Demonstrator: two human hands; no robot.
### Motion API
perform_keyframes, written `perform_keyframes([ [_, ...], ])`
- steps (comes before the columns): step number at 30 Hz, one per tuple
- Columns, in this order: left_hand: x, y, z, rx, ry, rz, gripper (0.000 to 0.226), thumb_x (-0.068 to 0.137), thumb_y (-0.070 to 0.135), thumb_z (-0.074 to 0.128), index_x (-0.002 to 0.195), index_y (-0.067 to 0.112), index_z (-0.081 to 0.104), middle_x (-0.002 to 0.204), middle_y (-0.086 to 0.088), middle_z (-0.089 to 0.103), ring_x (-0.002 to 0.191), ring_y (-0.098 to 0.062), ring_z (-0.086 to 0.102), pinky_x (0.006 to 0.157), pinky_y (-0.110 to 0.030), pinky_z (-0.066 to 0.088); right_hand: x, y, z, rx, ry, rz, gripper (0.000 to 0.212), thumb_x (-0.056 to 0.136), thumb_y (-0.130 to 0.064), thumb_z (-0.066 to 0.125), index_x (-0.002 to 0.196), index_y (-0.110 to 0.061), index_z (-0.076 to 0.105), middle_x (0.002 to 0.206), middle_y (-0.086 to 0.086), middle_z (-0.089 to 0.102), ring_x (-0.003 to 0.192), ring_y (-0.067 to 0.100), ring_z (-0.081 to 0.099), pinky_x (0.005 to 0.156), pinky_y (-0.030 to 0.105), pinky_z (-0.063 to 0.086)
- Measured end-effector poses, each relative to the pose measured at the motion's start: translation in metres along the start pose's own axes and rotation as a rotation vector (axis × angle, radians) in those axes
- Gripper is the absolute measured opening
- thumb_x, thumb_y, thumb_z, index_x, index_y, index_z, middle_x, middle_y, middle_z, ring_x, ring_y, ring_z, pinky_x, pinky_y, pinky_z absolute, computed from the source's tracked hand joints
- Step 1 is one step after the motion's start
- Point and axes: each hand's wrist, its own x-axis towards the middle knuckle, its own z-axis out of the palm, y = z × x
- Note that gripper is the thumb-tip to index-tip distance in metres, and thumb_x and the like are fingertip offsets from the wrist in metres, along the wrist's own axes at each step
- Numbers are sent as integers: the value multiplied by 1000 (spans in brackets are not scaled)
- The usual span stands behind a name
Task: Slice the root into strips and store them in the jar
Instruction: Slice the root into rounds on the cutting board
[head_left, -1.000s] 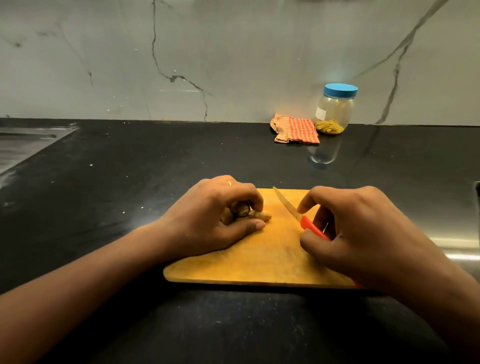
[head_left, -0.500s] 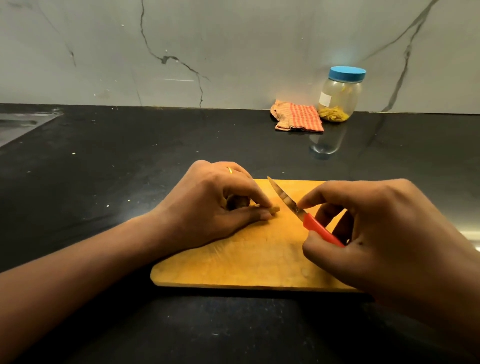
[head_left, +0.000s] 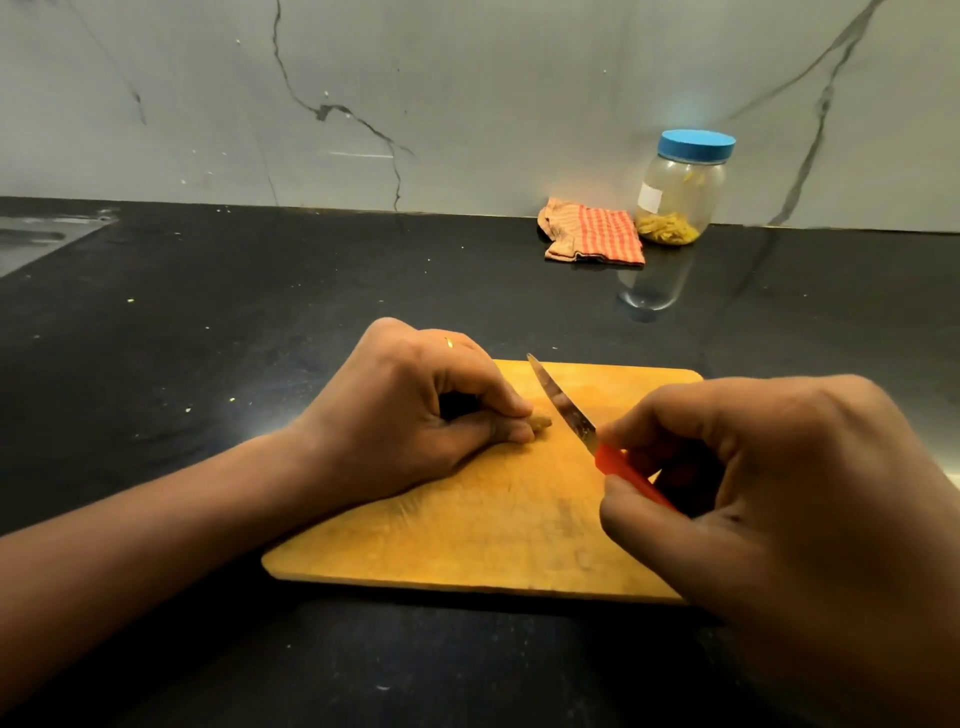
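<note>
Pinching the root (head_left: 540, 423) down on the cutting board (head_left: 493, 530), the left hand (head_left: 415, 415) is curling its fingers and thumb round it, so that only a short brownish tip is showing past the fingertips, on the board's far half. The right hand (head_left: 779, 493) is gripping the red handle of the knife (head_left: 566, 410) over the board's right side. The blade is pointing toward the board's far edge and slanting just beside the root's tip; whether it is touching the tip I cannot tell. The jar (head_left: 680, 192), closed with a blue lid (head_left: 696, 145), is standing upright well beyond the board's far right corner, against the wall (head_left: 467, 104), with yellow strips (head_left: 667, 234) lying in its bottom. A checked orange cloth (head_left: 597, 234) is lying beyond the board's far edge, just beside the jar. The board is resting on the black counter (head_left: 208, 322), and a steel sink (head_left: 36, 239) is showing well off to the board's left.
</note>
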Motion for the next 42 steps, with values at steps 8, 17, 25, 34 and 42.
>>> perform_keyframes([
  [8, -1, 2, 1, 69, 8, 87, 16, 82, 27, 79, 88, 13, 80, 86, 5, 75, 81, -10, 70, 63, -27, 56, -12, 1, -2, 42, 123, 120, 8, 62, -34, 69, 69, -30, 69, 52, -19, 53, 56, -5, 56, 50, 2, 35],
  [17, 4, 12, 1, 103, 2, 157, 14, 84, 28, 74, 88, 16, 80, 91, 5, 76, 81, -4, 70, 93, -39, 54, -20, -8, -5, 37, 168, 130, 20, 71, -31, 65, 90, -32, 73, 72, -24, 63, 61, -3, 60, 54, 9, 44],
  [25, 2, 12, 2, 47, -41, 86, 19, 84, 36, 72, 86, 19, 79, 87, 9, 75, 86, -8, 69, 78, -41, 58, -30, -15, 8, -47, 206, 139, 15, 70, -28, 66, 84, -30, 71, 70, -21, 60, 65, 2, 57, 57, 6, 42],
  [34, 4, 13, 4, 99, -60, 97, 17, 85, 36, 70, 86, 21, 77, 89, 12, 74, 87, -3, 66, 80, -36, 58, -35, -14, 15, -122, 276, 73, 18, 67, -21, 69, 84, -20, 73, 68, -11, 61, 65, 8, 54, 60, 10, 43],
  [42, 7, 14, 5, 78, -82, 85, 14, 85, 32, 73, 95, 23, 79, 91, 12, 75, 82, -2, 69, 84, -36, 57, -37, -12, 22, -152, 249, 46, 16, 68, -15, 68, 83, -14, 73, 71, -4, 64, 53, 5, 53, 57, 15, 43],
])
